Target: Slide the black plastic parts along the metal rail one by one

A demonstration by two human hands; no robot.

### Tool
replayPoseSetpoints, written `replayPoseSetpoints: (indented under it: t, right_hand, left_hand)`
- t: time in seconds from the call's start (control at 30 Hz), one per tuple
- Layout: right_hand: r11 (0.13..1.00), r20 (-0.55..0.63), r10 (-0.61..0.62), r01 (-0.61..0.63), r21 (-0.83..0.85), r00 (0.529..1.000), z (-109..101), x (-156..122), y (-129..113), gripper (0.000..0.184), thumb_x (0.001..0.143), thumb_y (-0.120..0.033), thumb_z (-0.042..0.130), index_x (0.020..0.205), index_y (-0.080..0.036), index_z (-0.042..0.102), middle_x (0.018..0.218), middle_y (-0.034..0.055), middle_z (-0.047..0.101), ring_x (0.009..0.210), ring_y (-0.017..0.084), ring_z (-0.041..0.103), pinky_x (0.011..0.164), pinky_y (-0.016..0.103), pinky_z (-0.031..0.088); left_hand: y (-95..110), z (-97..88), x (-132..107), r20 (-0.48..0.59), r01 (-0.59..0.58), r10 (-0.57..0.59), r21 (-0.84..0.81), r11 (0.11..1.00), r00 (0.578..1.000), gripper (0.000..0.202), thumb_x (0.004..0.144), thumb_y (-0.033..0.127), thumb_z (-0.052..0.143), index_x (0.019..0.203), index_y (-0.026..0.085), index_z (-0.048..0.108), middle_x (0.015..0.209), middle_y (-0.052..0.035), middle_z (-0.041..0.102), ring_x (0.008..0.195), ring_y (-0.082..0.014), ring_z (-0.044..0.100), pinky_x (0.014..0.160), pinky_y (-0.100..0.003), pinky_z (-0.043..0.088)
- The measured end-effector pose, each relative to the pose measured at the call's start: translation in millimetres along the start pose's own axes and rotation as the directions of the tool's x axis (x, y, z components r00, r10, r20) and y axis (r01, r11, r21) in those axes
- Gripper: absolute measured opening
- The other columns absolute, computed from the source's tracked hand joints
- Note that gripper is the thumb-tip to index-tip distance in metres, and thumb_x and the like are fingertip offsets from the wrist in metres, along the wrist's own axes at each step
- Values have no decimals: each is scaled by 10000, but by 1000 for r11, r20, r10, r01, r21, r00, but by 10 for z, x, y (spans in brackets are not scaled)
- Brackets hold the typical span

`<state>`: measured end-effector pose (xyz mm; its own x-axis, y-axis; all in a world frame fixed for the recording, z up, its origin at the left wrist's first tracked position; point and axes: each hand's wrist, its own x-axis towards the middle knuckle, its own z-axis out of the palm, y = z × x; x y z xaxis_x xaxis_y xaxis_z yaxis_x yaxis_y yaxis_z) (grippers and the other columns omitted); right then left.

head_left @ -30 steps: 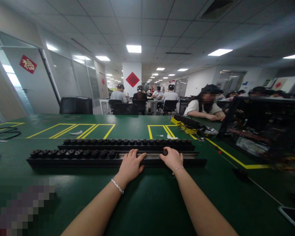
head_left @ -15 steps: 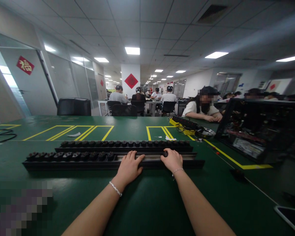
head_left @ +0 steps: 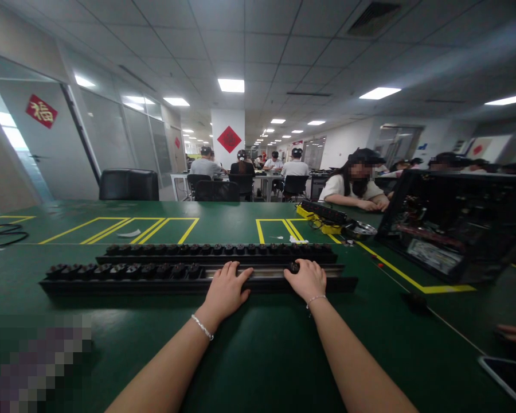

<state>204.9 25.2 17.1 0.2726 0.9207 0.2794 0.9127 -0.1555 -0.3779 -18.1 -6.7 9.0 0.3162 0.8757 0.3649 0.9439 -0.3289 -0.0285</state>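
Note:
A long black rail [head_left: 124, 288] with a pale metal channel lies across the table before me. Round black modules [head_left: 133, 271] stand in a row along its left part. My left hand [head_left: 227, 289] rests over the rail just right of that row, its thumb and fingers spread. Farther right, the fingers of my right hand [head_left: 308, 279] are closed around one small round black piece [head_left: 294, 267] at the channel; the hand partly hides it. Bare channel [head_left: 269, 273] shows between my hands. Behind lies a second black rail [head_left: 217, 257], filled with similar modules.
At the right stands an open black computer case [head_left: 438, 229]. Near it are a power strip [head_left: 322, 212] and a round metal dish [head_left: 359, 229]. A co-worker [head_left: 355, 183] leans on the table beyond. Another person's hand [head_left: 513, 331] shows at the right edge, above a phone-like object [head_left: 505, 378].
My right hand has shifted slightly right along the rail with the small black piece. My left hand stays in place. Another person's fingers now show at the right edge.

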Motion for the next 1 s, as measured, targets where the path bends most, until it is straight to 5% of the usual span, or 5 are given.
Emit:
replayPoseSetpoints:
  t: [0.47,0.73,1.0]
  right_hand:
    - [999,32,13,-14,32,999,-83,46,56,457,770,-336,478,1210,-222,523,1178,79,593,1175,241,458,1019,426,262]
    - [998,-10,56,-56,-11,998,-55,49,153,530,756,-422,491,1247,-223,514,1294,86,518,1279,276,339,1055,464,209]
    - [998,-17,63,-62,30,998,-94,78,188,430,764,-325,473,1170,-208,547,1188,82,591,1191,241,447,1021,403,270]
  left_hand:
    - [-9,5,-3,-13,-11,10,-11,1000,1000,546,801,394,556,1324,340,408,1355,-102,427,1268,-291,360,1000,-449,330]
    - [5,-23,0,3,1,-1,-9,1000,1000,548,796,384,565,1320,344,410,1358,-92,431,1270,-281,363,1009,-444,322]
    - [-7,-5,0,-14,-11,11,-19,1000,1000,547,799,389,559,1323,335,409,1358,-94,430,1268,-286,359,1006,-444,324]
